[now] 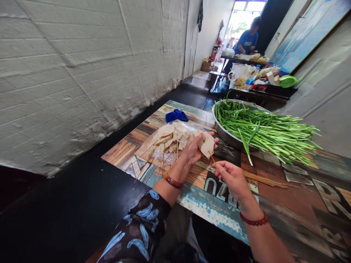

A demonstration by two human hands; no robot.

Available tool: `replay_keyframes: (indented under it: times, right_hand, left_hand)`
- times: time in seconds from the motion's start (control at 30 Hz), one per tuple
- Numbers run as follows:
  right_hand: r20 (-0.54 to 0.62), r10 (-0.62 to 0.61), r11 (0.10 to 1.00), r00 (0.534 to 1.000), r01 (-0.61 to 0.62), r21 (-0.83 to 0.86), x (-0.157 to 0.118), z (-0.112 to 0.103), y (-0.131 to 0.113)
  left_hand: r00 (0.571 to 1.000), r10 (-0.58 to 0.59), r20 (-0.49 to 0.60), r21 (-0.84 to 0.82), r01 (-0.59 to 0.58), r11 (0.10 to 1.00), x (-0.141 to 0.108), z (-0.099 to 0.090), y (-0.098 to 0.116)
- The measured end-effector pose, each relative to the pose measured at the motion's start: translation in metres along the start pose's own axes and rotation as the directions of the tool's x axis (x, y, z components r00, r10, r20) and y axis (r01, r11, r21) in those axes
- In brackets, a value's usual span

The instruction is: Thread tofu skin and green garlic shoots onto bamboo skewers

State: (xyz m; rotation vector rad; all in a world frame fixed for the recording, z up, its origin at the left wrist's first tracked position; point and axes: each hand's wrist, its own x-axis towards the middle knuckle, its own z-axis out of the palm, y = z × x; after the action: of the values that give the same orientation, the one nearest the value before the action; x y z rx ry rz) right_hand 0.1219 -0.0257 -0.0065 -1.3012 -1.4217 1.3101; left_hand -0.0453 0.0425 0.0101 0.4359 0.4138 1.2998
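On worktop [208, 211], skewered sheets [167, 136] & plastic bag [168, 159] at L, bowl [227, 135] w/ stalks [274, 131] at R, cloth [176, 115] just behind sheets, 2nd worktop [241, 90] w/ bottle [249, 83] farther back.

A pale beige sheet [206, 146] tilts, thin skewer [212, 158] at its lower edge.

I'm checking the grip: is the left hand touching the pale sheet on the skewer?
Touching. The head view shows the left hand holding the pale sheet, its thumb against one edge and fingers showing from behind.
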Motion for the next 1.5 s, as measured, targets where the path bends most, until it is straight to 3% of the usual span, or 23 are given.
replay_keyframes:
  times: [0.37, 0.53, 0.73, 0.83, 0.97, 1.03, 1.1, 1.17, 1.2, 1.27, 1.3, 1.4, 1.47, 1.5]
  right_hand:
    - [0.064, -0.013, 0.992, 0.998, 0.021, -0.120, -0.005, -0.010, -0.004]
    - [-0.050, -0.112, 0.990, 0.992, 0.107, -0.093, -0.005, -0.014, 0.001]
    - [-0.168, -0.160, 0.986, 0.973, 0.151, -0.067, -0.004, -0.019, 0.005]
    - [-0.197, -0.183, 0.979, 0.963, 0.161, -0.124, -0.003, -0.021, 0.003]
    - [-0.223, -0.226, 0.966, 0.948, 0.188, -0.180, -0.004, -0.024, 0.002]
    - [-0.209, -0.245, 0.956, 0.947, 0.200, -0.217, -0.004, -0.025, 0.002]
    - [-0.193, -0.256, 0.944, 0.947, 0.202, -0.259, -0.005, -0.025, 0.002]
    - [-0.182, -0.264, 0.935, 0.947, 0.205, -0.291, -0.005, -0.023, 0.002]
    - [-0.178, -0.269, 0.931, 0.946, 0.209, -0.299, -0.005, -0.021, 0.002]
    - [-0.179, -0.280, 0.927, 0.943, 0.217, -0.308, -0.006, -0.017, 0.001]
    - [-0.183, -0.282, 0.926, 0.942, 0.217, -0.308, -0.006, -0.015, -0.001]
    - [-0.177, -0.277, 0.925, 0.944, 0.212, -0.315, -0.013, -0.008, -0.011]
    - [-0.152, -0.271, 0.923, 0.950, 0.212, -0.322, -0.019, -0.006, -0.021]
    - [-0.144, -0.268, 0.922, 0.953, 0.210, -0.325, -0.023, -0.005, -0.027]
  left_hand:
    - [0.998, 0.054, -0.026, 0.002, -0.054, 0.999, 0.000, 0.001, 0.000]
    - [0.999, 0.021, -0.049, 0.055, -0.018, 0.998, 0.002, 0.001, -0.006]
    - [0.997, -0.033, 0.069, 0.179, 0.020, 0.984, -0.002, 0.002, -0.013]
    - [1.000, -0.022, 0.021, 0.200, 0.018, 0.980, -0.007, 0.005, -0.021]
    - [0.992, 0.049, -0.119, 0.297, -0.011, 0.955, -0.037, 0.012, -0.029]
    - [0.993, 0.052, -0.108, 0.378, -0.008, 0.926, -0.066, 0.018, -0.024]
    - [1.000, -0.004, -0.020, 0.474, 0.012, 0.881, -0.098, 0.027, -0.008]
    - [0.994, -0.067, 0.084, 0.582, 0.006, 0.813, -0.125, 0.035, 0.021]
    - [0.994, -0.031, 0.100, 0.620, -0.038, 0.784, -0.134, 0.037, 0.038]
    - [0.985, 0.165, 0.051, 0.702, -0.153, 0.695, -0.141, 0.033, 0.078]
    - [0.956, 0.293, 0.013, 0.761, -0.200, 0.617, -0.138, 0.025, 0.098]
    - [0.854, 0.520, -0.012, 0.960, -0.135, 0.244, -0.118, -0.013, 0.152]
    - [0.859, 0.509, 0.048, 0.995, 0.006, -0.104, -0.103, -0.041, 0.176]
    - [0.883, 0.461, 0.083, 0.965, 0.044, -0.257, -0.096, -0.053, 0.184]
